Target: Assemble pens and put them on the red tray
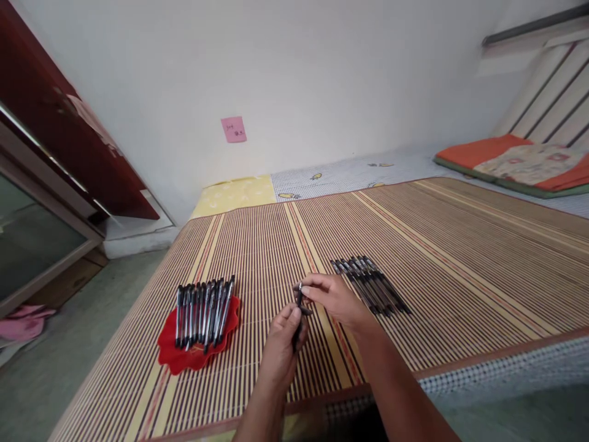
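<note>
Ribbed, matt bamboo mat point(414, 245) covers the bed; glossy black plastic pens point(202, 310) lie on a shiny red plate point(172, 356).

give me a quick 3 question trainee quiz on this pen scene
1. True or false: the row of black pens on the left lies on a red scalloped plate.
2. Which hands grip the single black pen? A left only, B right only, C both.
3. Fill in: the loose group of dark pens on the striped bamboo mat lies just beyond the ____ hand.

Key: 1 true. 2 C: the left hand holds the pen's lower part, the right hand pinches its top. 3 right.
</note>
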Available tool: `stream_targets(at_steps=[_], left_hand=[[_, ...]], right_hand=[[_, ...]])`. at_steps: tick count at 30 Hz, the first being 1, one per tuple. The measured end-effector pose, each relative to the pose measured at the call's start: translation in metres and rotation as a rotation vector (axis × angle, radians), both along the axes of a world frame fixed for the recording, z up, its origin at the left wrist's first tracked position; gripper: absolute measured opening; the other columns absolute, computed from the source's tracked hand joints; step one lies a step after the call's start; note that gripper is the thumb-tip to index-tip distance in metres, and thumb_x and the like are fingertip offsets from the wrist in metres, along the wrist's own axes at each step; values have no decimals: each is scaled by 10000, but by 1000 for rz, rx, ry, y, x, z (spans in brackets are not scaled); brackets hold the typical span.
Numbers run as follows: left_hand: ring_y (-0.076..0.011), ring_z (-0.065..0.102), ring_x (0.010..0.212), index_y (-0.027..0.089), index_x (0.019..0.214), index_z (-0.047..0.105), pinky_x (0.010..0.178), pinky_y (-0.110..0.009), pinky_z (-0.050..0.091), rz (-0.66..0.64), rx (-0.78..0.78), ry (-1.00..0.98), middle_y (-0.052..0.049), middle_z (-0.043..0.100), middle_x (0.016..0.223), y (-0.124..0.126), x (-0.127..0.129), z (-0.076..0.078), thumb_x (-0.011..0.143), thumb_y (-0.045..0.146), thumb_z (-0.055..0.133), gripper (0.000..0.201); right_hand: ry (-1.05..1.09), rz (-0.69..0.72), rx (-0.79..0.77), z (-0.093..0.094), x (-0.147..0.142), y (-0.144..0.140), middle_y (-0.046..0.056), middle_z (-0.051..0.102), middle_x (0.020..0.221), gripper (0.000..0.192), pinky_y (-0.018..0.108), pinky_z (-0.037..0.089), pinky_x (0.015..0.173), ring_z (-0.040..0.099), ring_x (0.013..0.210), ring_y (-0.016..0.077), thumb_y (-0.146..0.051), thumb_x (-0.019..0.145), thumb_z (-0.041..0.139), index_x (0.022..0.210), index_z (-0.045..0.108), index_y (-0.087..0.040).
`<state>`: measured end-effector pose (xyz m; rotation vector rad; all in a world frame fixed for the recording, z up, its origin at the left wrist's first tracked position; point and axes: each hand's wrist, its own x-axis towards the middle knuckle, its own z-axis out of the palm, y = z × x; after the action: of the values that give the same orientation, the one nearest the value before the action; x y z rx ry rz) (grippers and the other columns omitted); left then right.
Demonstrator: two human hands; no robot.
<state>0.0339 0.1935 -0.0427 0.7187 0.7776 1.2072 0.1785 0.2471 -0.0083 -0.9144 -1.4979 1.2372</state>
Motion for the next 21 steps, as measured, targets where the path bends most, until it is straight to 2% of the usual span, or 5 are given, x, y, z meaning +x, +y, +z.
stream_targets(at_steps=[4, 7, 11, 17, 21], left_hand=[[-54, 323, 516, 164, 815, 587, 477, -173, 238, 83, -17, 99, 74, 439, 620, 1, 0, -1, 710, 447, 842, 395], [-58, 324, 510, 171, 802, 590, 468, -177, 222, 71, -7, 134, 79, 420, 598, 1, 0, -3, 725, 446, 826, 371], [-60, 315, 497, 169, 829, 609, 461, -183, 200, 37, 11, 157, 78, 409, 581, 0, 1, -3, 776, 462, 780, 344], [-57, 300, 487, 165, 843, 608, 456, -184, 198, 23, 27, 148, 80, 406, 574, 0, 1, -3, 802, 467, 757, 339], [-59, 294, 483, 167, 833, 604, 445, -187, 194, 24, 33, 137, 80, 408, 571, 0, 1, -3, 806, 456, 754, 327]], right_hand=[[16, -44, -39, 0, -1, 2, -25, 624, 686, 149, 248, 467, 640, 583, 664, 126, -320, 768, 728, 736, 674, -185], [127, -75, -108, 1, -2, 2, -21, 646, 722, 243, 249, 493, 649, 601, 680, 126, -346, 677, 818, 818, 697, -189], [236, -27, -139, 3, -1, 0, -1, 661, 749, 238, 254, 514, 657, 611, 692, 128, -382, 786, 732, 933, 748, -196], [253, -40, -178, 0, -1, -1, -27, 628, 716, 183, 236, 492, 652, 583, 674, 115, -337, 730, 782, 801, 707, -186], [229, -44, -142, 0, -2, 1, -25, 656, 751, 216, 268, 514, 746, 624, 743, 132, -337, 690, 818, 796, 697, -192]])
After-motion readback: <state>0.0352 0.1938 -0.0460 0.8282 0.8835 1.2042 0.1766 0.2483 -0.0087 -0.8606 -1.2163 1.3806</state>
